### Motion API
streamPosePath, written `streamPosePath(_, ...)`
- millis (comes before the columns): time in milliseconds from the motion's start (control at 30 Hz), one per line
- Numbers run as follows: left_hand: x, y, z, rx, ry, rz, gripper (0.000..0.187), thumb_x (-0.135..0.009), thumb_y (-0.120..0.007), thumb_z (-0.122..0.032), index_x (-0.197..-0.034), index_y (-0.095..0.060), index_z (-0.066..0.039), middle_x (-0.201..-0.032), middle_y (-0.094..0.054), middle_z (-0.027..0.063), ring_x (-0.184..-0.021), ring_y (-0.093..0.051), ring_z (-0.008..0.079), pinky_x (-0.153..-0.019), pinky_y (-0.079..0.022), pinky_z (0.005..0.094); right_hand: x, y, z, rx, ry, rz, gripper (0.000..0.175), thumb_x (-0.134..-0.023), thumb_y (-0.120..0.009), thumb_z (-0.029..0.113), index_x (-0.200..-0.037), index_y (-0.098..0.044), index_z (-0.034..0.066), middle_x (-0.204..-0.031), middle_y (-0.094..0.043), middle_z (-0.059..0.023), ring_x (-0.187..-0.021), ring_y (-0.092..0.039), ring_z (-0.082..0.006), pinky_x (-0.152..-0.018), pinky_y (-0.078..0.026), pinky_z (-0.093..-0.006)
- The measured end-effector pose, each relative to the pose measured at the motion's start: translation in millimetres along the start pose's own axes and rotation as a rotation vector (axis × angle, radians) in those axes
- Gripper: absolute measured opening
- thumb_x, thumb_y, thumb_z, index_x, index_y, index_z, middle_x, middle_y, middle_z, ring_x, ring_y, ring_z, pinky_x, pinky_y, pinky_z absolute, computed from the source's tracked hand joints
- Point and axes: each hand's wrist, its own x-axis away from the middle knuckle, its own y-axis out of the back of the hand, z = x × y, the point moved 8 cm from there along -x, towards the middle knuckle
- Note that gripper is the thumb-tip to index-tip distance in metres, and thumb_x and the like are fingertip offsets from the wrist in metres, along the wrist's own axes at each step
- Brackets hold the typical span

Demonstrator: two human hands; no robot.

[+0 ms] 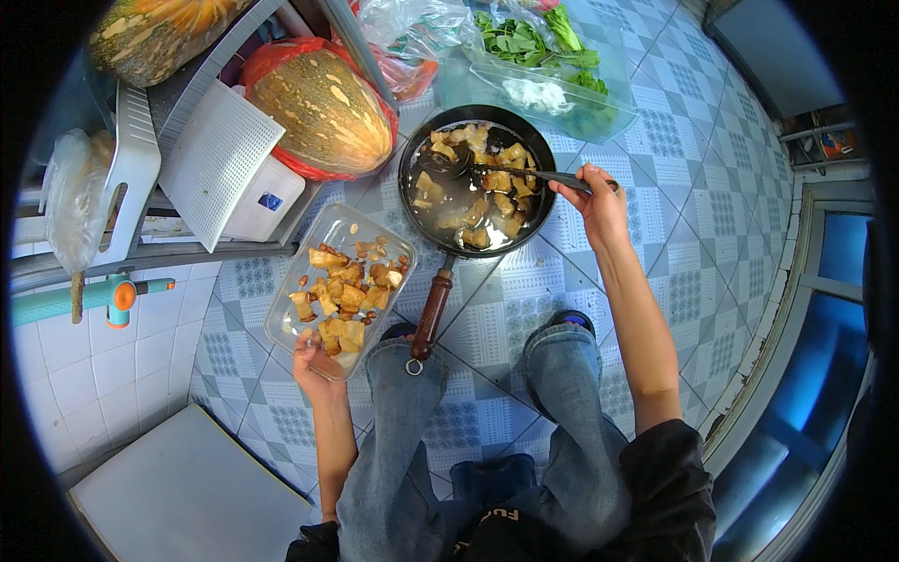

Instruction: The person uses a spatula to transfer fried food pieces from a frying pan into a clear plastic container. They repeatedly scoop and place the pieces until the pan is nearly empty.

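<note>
My right hand [595, 200] grips the handle of a dark ladle [520, 171], whose bowl sits in the liquid at the left side of a black frying pan [409, 204]. Pale browned food pieces [497, 181] lie in the pan's shiny liquid. The pan's brown wooden handle [432, 309] points toward me, near my left knee. With my left hand [316, 365] I hold the near edge of a clear plastic container [281, 298], left of the pan. Golden-brown chunks [349, 295] and peanut-like reddish pieces lie inside it. The left fingers are partly hidden beneath the container.
Beyond the pan stands a clear greenish bin [618, 116] with leafy greens [516, 43]. At the left, a metal rack [232, 251] holds a squash in a red bag [319, 112], another squash [158, 35] and white plastic baskets [221, 158]. A white panel [189, 492] lies at lower left.
</note>
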Motion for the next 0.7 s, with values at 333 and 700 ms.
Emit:
streamPosePath(333,-0.5,-0.1,3.2,0.030,0.020,0.003,0.032,-0.067,-0.049,-0.010,-0.098,-0.051,-0.004,-0.087,-0.052,0.0070,-0.088,-0.052,0.0233,-0.085,-0.043,0.0377,18.4,-35.8,14.1,0.020,0.020,-0.071,0.017,-0.087,-0.051,0.011,-0.077,-0.049,-0.0024,-0.077,-0.053,-0.0088,-0.068,-0.063,-0.0252,-0.064,-0.056,-0.0277)
streamPosePath(700,2.7,-6.5,2.9,0.039,0.007,0.013,0.032,-0.067,-0.050,-0.011,-0.098,-0.051,-0.004,-0.089,-0.052,0.0080,-0.090,-0.052,0.0244,-0.087,-0.043,0.0383,36.9,-58.0,17.5,-0.003,0.036,-0.099,0.019,-0.088,-0.054,0.012,-0.076,-0.050,-0.0025,-0.077,-0.053,-0.0083,-0.067,-0.062,-0.0219,-0.066,-0.055,-0.0275)
